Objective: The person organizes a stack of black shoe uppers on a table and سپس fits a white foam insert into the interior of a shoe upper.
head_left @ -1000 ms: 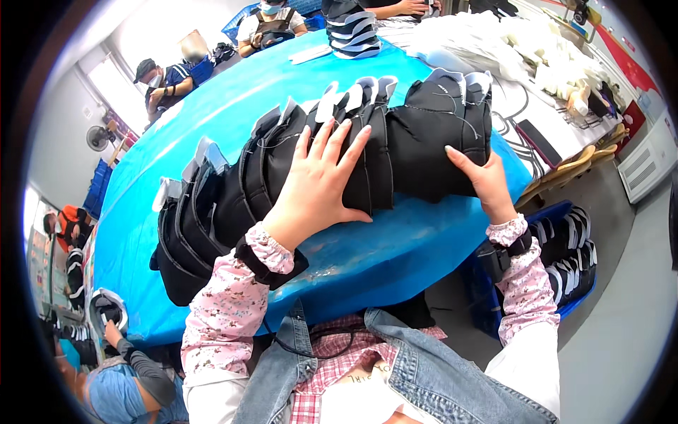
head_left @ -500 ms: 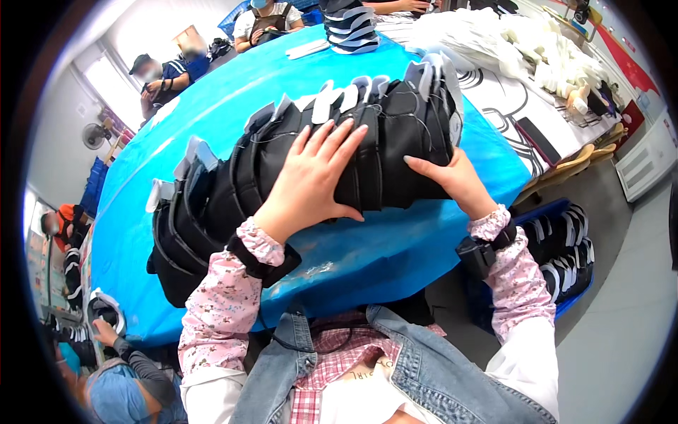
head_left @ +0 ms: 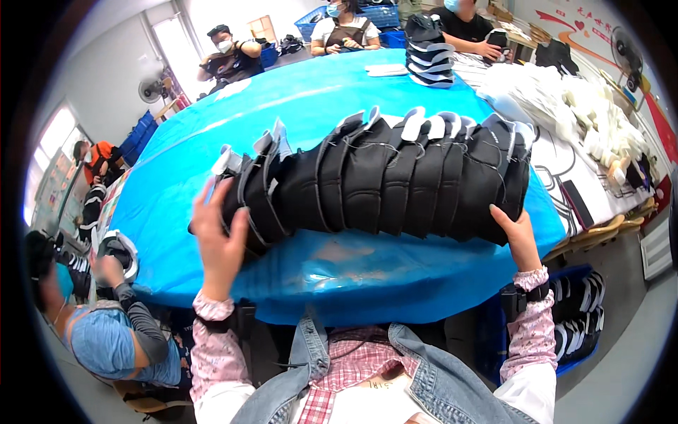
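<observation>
Nine or more black stitched shoe uppers [head_left: 395,184] (the overlaps make an exact count doubtful) lie nested in one long row along the near side of the blue plastic-covered table [head_left: 282,113], their pale flaps [head_left: 414,126] pointing up and away from the person. The likeliest trouble is the row slipping apart: the sheet looks slick, the pieces seem merely tucked into one another, and the left end curves toward the table's near edge, so an uneven push could send an outer upper over it. Pressing harder from one end than the other might also buckle the middle or crease the flaps. A piece tipped off at the right could drop toward the blue crate [head_left: 492,339], which stands below that corner. As for pose, the left hand [head_left: 220,244] is raised in front of the row's left end, slightly blurred, fingers upward and thumb spread well away from them; whether it touches the uppers I cannot tell. The right hand [head_left: 521,240] comes up at the opposite end, its thumb against the near face and the fingers mostly hidden behind, so whether it grips or simply braces cannot be told.
</observation>
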### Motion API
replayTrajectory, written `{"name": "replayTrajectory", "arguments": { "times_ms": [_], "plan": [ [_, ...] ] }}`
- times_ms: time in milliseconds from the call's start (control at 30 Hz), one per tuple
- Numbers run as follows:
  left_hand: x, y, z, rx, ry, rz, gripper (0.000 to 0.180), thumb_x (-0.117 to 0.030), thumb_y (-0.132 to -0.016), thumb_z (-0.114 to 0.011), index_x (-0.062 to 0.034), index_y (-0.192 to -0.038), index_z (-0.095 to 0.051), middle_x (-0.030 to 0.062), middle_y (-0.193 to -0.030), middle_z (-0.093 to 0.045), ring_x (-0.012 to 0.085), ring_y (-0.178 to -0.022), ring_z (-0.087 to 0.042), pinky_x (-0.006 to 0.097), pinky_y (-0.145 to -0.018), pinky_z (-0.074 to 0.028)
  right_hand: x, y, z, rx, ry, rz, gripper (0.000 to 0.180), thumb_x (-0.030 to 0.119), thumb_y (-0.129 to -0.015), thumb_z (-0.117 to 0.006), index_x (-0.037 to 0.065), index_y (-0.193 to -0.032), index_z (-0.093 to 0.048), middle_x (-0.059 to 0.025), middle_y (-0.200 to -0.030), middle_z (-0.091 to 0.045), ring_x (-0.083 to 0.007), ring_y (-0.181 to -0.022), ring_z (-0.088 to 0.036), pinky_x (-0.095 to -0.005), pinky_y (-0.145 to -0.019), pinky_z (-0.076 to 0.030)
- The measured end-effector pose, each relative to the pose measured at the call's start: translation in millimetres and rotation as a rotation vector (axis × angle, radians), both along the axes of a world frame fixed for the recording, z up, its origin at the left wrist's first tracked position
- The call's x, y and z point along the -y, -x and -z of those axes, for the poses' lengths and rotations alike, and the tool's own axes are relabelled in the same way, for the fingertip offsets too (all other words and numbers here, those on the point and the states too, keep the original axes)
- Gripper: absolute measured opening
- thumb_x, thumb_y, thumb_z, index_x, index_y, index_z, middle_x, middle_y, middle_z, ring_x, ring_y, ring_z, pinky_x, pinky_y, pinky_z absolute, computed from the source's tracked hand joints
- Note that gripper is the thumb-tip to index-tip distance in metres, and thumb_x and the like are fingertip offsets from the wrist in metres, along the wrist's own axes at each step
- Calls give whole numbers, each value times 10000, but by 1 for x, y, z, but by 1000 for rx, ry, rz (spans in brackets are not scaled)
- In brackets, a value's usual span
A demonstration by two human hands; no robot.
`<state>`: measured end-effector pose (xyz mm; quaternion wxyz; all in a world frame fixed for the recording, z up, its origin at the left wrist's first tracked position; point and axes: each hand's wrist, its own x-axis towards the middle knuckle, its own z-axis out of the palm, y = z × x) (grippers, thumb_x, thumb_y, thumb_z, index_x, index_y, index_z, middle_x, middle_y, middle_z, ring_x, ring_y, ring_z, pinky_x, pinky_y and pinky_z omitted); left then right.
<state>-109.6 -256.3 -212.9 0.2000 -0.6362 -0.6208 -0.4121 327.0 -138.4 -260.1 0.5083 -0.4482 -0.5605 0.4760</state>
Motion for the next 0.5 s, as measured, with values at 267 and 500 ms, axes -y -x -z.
{"name": "replayTrajectory", "arguments": {
  "times_ms": [267,500],
  "plan": [
    [63,152,90,1585,368,275,647,-492,-891,-431,1,-1300,-338,147,-1264,-461,194,-1093,-517,256,-878,-415,-20,-17,4,-96,-249,372,434,301,-924,-456,-7,-1228,-426,-88,-1203,-464,-164,-1138,-421,-281,-962,-326],
    [37,164,87,1689,343,652,467,-378,-928,-411,-8,-1210,-454,116,-1152,-564,185,-1024,-569,290,-879,-454,38,133,-82,874,-1052,198,430,177,-774,-610,10,-1152,-493,-159,-1194,-465,-287,-1172,-401,-382,-1011,-278]
  ]
}}
